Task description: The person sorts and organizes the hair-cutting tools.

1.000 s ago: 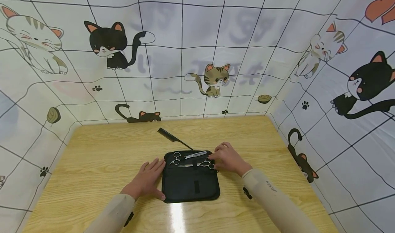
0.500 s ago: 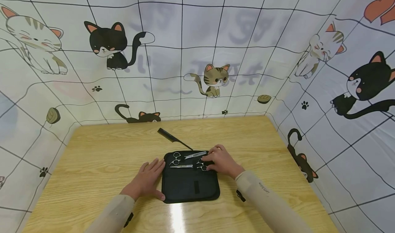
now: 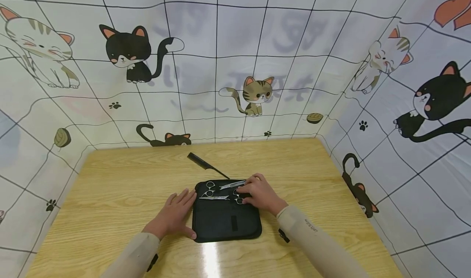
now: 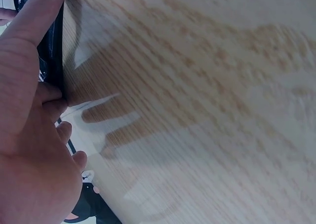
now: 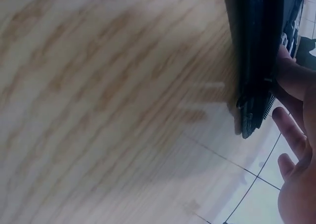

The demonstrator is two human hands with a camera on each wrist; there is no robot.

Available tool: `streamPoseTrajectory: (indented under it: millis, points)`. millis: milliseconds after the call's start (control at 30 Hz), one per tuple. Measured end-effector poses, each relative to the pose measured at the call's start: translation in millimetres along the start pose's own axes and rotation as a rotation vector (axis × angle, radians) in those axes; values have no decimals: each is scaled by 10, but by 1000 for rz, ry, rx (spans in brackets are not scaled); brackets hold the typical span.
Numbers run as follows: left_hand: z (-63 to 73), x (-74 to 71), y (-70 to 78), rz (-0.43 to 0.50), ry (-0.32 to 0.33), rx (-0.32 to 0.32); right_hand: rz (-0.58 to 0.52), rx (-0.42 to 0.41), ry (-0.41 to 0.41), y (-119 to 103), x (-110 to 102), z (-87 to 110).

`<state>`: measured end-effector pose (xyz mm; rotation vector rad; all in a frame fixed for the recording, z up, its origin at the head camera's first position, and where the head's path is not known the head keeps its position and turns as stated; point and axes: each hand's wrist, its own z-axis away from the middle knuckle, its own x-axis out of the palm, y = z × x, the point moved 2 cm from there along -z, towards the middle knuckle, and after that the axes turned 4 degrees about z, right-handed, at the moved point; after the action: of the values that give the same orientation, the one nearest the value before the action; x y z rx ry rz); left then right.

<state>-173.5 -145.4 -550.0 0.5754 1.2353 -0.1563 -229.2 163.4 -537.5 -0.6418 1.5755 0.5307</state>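
Observation:
A black zip case [image 3: 226, 225] lies flat on the wooden table. My left hand [image 3: 174, 213] rests at its left edge, fingers spread and thumb at the lower left corner. My right hand [image 3: 260, 194] pinches the finger rings of a pair of scissors [image 3: 215, 198], whose blades point left across the case. Above them a pair of thinning shears [image 3: 231, 184] lies the other way round, rings at left; my right fingers overlap its tip. In the right wrist view, the thumb and fingers of my right hand [image 5: 298, 115] are at the edge of the case [image 5: 259, 46].
Behind the case lies a black tail comb [image 3: 200, 161], its thin handle pointing at the case's top edge. The wooden table [image 3: 128, 180] meets a cat-printed cloth wall [image 3: 198, 77] at the back and sides. A dark strap [image 3: 234, 223] sits on the lower half of the case.
My right hand has moved left with the scissors, and their blades have slid left across the case to below the shears' rings. My left hand has stayed in place.

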Motion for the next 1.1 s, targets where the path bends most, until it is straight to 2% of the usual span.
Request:
streamPoseTrajectory:
  millis: [333,567,800,933,1033,1100]
  points:
    - [-40,-4,-1,-6,-15,-3,-74,-1,15,155,-26,12]
    - [-29,-96,-26,80,-31,9,-61,66,17,249,-114,41]
    - [-83,-167,-103,103,-32,6,-74,128,13,371,-141,128]
    - [-127,-241,-131,163,10,6,-71,149,23,430,-127,180]
    - [-183,-296,-156,173,90,1,-69,150,31,452,-123,222]
    - [-238,-328,-172,147,153,0,-68,150,36,463,-121,247]
